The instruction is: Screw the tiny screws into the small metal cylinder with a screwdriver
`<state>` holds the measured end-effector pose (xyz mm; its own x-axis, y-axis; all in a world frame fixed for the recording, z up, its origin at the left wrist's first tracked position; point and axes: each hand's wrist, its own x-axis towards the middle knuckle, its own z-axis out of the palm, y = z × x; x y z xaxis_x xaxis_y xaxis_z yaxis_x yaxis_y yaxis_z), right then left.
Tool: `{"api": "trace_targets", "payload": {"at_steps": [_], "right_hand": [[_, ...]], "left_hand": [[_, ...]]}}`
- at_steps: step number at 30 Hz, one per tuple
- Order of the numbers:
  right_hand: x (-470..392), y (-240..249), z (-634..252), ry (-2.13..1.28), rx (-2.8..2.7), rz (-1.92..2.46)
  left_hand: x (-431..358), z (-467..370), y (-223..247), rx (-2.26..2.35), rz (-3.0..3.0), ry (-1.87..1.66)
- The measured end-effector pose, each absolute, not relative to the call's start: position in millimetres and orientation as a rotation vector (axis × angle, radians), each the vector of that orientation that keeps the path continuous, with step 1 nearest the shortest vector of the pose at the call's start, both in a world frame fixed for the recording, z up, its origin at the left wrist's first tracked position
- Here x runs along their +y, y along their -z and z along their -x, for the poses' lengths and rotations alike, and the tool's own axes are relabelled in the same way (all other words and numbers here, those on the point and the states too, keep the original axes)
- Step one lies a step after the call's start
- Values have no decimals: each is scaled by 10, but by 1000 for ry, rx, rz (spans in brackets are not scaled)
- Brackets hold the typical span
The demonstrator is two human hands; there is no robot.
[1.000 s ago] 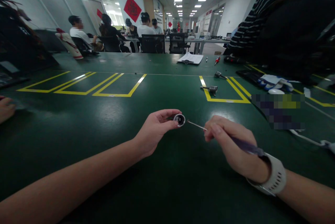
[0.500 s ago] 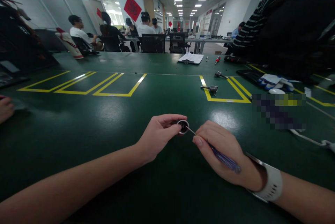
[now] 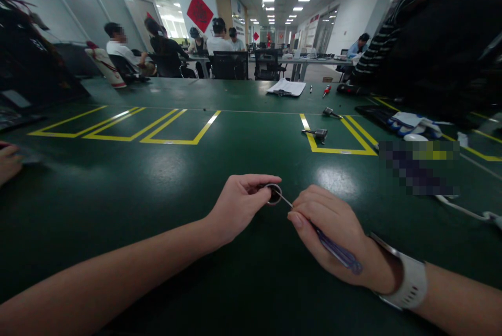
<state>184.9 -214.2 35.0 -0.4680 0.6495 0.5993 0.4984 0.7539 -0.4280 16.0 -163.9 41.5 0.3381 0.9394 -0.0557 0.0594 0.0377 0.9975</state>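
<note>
My left hand (image 3: 237, 208) is closed, its thumb and fingers gripping a small round hollow part with a silvery metal rim (image 3: 280, 196). The part's dark opening is turned toward me and to the right; the fingers cover its left side. In my right hand (image 3: 333, 221) is a screwdriver (image 3: 340, 253) with a see-through purplish handle lying along the palm. Its thin shaft points up and left, and the tip reaches into the opening. What the tip touches inside is too dark to make out. Both hands are just above the green table (image 3: 176, 273).
Two dark metal parts with rods, one nearer (image 3: 319, 133) and one farther (image 3: 330, 112), lie by yellow tape. Behind are a clipboard (image 3: 288, 88) and a red-handled tool (image 3: 327, 91). Gloves (image 3: 418, 122) lie right. Another person's hand (image 3: 10, 160) is at the left edge.
My right hand and the screwdriver have shifted slightly down. The round part has also dropped a little and turned slightly in my left hand. The screwdriver tip is still inside it.
</note>
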Motion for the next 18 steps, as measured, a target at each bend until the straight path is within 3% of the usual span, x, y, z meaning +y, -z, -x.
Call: {"api": "trace_targets", "payload": {"at_steps": [18], "right_hand": [[-2163, -334, -1818, -124, -2214, 849]], "left_hand": [[-1632, -143, -354, 982, -1404, -915]]}}
